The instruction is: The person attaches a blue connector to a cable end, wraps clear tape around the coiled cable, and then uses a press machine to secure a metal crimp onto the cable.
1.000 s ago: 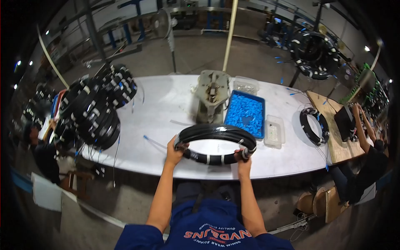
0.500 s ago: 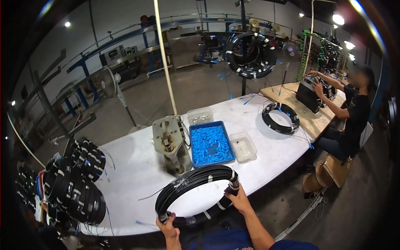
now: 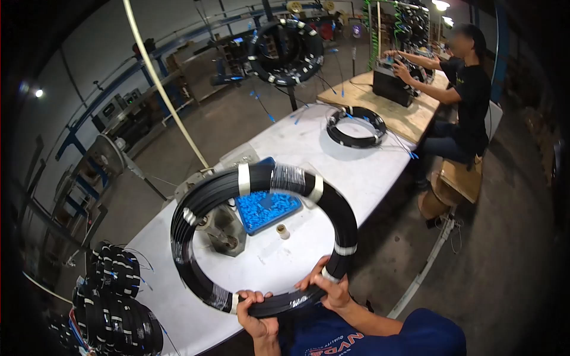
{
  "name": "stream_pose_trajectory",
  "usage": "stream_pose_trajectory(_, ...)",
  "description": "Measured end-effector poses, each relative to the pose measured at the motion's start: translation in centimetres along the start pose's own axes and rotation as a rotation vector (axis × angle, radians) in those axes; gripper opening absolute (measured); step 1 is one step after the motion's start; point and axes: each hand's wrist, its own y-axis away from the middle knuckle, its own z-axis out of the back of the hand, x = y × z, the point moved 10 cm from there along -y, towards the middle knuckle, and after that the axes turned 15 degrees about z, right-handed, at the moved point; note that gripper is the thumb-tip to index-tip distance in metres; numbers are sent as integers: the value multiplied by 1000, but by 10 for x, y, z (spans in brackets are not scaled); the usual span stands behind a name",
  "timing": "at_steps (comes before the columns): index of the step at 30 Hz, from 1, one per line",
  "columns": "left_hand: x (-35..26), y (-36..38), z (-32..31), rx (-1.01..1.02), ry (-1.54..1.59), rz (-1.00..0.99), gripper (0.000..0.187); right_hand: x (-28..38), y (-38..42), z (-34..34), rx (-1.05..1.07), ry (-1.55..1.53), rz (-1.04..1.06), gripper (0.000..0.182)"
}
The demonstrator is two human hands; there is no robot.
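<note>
A large black cable coil [image 3: 344, 219] is raised and tilted up in front of me, bound with white tape and clear film. My left hand [image 3: 256, 317] is closed around its lower edge, left of the middle. My right hand [image 3: 331, 289] grips the lower right of the ring, beside a white tape band. Through the ring I see a blue tray [image 3: 254, 229] of small blue pieces [image 3: 267, 207], partly hidden by the coil. A metal fixture [image 3: 228, 240] and a small tan cylinder [image 3: 282, 232] also show inside the ring.
Another coil [image 3: 356, 141] lies farther along the white table [image 3: 297, 139]; one more hangs on a stand [image 3: 292, 98]. Stacked coils [image 3: 122, 320] stand at the lower left. A co-worker [image 3: 469, 101] sits at the wooden table [image 3: 418, 113], hands at a black box [image 3: 392, 86].
The coil has been lifted and tipped up from low over the table, its face now toward me. Both hands have moved to its lower edge, and the view has turned rightward.
</note>
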Motion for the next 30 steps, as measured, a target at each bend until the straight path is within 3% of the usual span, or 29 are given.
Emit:
stream_pose_trajectory(3, 30, -7, -33, 30, -5, 86, 17, 36, -18, 17, -227, 33, 121, 37)
stream_pose_trajectory(9, 108, -41, -77, 30, -4, 419, 11, 105, -38, 56, -557, 204, 178, 38)
stream_pose_trajectory(15, 178, -93, -106, 15, -155, 587, 9, 136, -65, 128, -779, 260, 221, 35)
stream_pose_trajectory(18, 202, -128, -124, 31, -183, 631, 9, 137, -91, 164, -827, 237, 239, 35)
stream_pose_trajectory(21, 227, -169, -148, -33, -174, 672, 15, 140, -131, 198, -870, 274, 225, 21)
stream_pose_trajectory(30, 308, -335, -207, -60, -251, 664, 14, 114, -284, 326, -910, 226, 28, 9)
